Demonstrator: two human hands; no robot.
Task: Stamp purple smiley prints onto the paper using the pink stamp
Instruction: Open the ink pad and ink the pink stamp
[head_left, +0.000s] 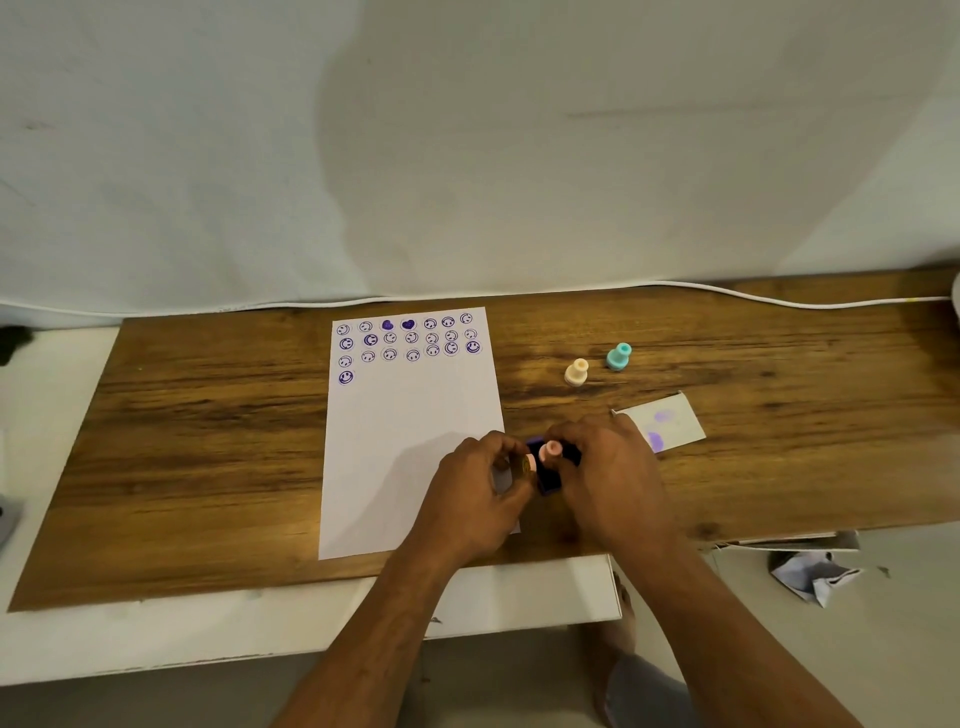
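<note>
while your left hand (480, 475) pinches a small round piece just off the paper's (410, 441) right edge, your right hand (605, 467) grips the pink stamp (549, 450) upright on the purple ink pad (545, 480). open paper lies up-left, beyond it one smiley (346, 376) starting the fourth row.

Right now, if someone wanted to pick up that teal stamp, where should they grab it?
Probably by the narrow waist of the teal stamp, coming from above. It stands upright on the wooden board, clear of the cream stamp beside it.
</note>
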